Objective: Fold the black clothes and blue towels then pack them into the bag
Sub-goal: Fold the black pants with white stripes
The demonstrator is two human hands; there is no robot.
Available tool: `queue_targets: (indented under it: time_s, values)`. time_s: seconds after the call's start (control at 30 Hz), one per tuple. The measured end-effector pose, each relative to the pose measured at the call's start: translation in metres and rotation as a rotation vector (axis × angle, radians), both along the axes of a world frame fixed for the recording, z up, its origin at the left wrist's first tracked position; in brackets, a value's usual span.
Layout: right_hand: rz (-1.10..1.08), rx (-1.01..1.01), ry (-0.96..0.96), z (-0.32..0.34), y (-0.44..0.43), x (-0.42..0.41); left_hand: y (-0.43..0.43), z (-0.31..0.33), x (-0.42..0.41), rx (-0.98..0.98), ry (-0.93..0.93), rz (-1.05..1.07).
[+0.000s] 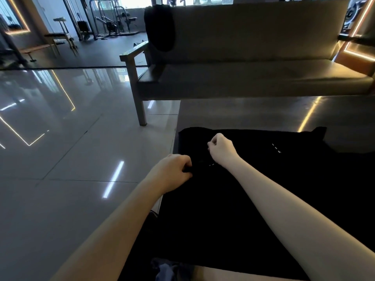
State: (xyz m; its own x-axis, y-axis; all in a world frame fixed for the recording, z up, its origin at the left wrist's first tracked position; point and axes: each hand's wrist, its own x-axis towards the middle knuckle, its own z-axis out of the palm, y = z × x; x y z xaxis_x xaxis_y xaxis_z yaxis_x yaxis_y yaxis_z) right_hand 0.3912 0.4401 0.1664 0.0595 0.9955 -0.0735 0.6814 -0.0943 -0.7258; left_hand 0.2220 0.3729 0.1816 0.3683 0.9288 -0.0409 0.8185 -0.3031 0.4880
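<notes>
Left grip (172,172): curled, pinching the black garment (253,189) at its edge. Right grip (221,149), just beyond: curled, pinching the same cloth. The garment lies spread under both on the tabletop (263,112). Recommendation: lift both pinches level, keep the edge taut, carry it rightward. Far beyond, dark cloth (160,27) drapes a sofa (253,78).

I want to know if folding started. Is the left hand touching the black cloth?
Touching. The head view shows the left hand pinching the left edge of the black cloth.
</notes>
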Motion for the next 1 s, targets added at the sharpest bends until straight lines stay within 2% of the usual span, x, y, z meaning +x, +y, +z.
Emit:
queue_targets:
  time_s: [0.13, 0.33, 0.5, 0.67, 0.77, 0.83, 1.0]
  values:
    - [0.087, -0.093, -0.232, -0.007, 0.002, -0.008, -0.004, 0.004, 0.005, -0.026, 0.030, -0.022]
    - [0.075, -0.050, -0.304, -0.010, -0.002, -0.018, -0.008, -0.002, 0.000, -0.067, 0.074, -0.036]
    - [-0.076, 0.110, -0.033, -0.003, -0.005, -0.003, -0.012, -0.005, 0.005, 0.040, 0.024, -0.001]
    - [-0.130, 0.038, -0.072, 0.002, -0.009, 0.020, -0.013, -0.008, 0.019, 0.055, -0.030, -0.052]
    - [-0.073, -0.088, -0.119, 0.002, -0.010, 0.026, -0.010, -0.010, 0.022, 0.117, -0.105, 0.092]
    - [-0.048, -0.111, -0.087, 0.002, -0.006, 0.022, -0.005, -0.011, 0.019, 0.181, -0.083, 0.231]
    - [0.011, -0.105, -0.012, 0.001, 0.013, -0.004, 0.008, -0.017, 0.008, 0.044, 0.032, 0.397]
